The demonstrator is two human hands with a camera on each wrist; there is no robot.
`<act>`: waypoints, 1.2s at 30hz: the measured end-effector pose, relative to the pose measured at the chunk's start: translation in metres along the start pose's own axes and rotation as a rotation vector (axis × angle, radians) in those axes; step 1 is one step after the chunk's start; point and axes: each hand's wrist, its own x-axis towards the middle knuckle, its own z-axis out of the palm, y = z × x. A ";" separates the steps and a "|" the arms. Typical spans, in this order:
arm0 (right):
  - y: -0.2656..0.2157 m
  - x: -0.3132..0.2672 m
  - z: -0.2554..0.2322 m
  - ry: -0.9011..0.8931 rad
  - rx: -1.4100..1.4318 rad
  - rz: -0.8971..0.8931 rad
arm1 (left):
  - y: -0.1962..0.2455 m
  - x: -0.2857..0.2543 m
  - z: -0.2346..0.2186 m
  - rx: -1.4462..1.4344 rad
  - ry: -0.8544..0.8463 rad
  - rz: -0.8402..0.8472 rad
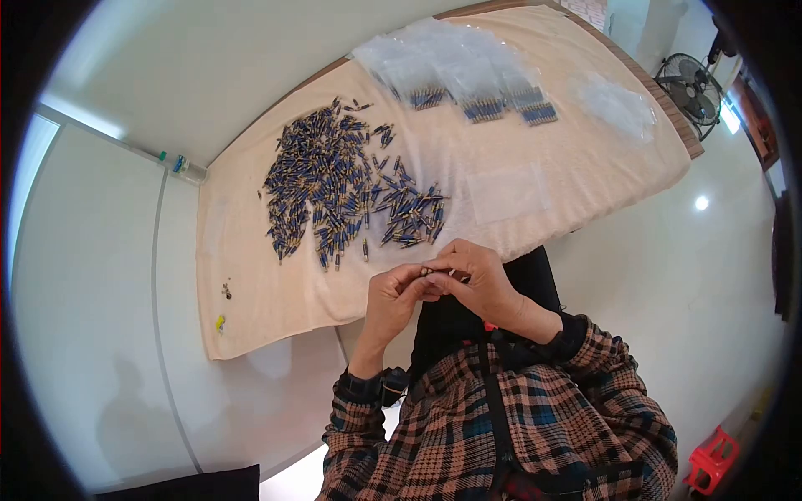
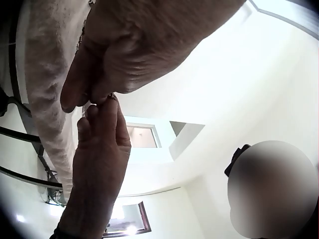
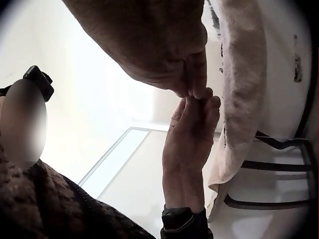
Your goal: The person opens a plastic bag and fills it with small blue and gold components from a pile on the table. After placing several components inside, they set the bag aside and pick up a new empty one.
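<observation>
In the head view both hands meet in front of the body, just off the table's near edge. The left hand and the right hand pinch a small dark piece with a light metallic spot, mostly hidden by fingers and thumbs. The left wrist view has the left hand above the right hand, their fingertips together. From the right wrist, the right hand is above the left hand. Beyond the hands lie a large pile and a smaller pile of blue pieces with brass-coloured ends.
A cream cloth covers the table. Filled clear bags lie at the back, more clear plastic at the right, and a flat clear bag nearer. A yellow item sits at the left edge; a red stool stands on the floor.
</observation>
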 end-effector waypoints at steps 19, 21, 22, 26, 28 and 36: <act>0.018 0.003 -0.014 0.036 0.218 0.150 | 0.007 0.042 -0.011 0.579 0.341 0.108; 0.020 0.002 -0.014 0.034 0.216 0.163 | 0.004 0.054 -0.008 0.867 0.382 0.192; 0.021 0.002 -0.014 0.033 0.216 0.170 | 0.002 0.059 -0.007 0.869 0.381 0.192; 0.024 -0.001 -0.014 0.040 0.238 0.194 | -0.007 0.074 -0.002 1.003 0.517 0.205; 0.026 0.000 -0.015 0.058 0.253 0.186 | -0.009 0.079 -0.005 1.010 0.509 0.169; 0.023 0.006 -0.025 0.178 0.493 0.225 | -0.006 0.074 -0.010 0.478 0.414 0.165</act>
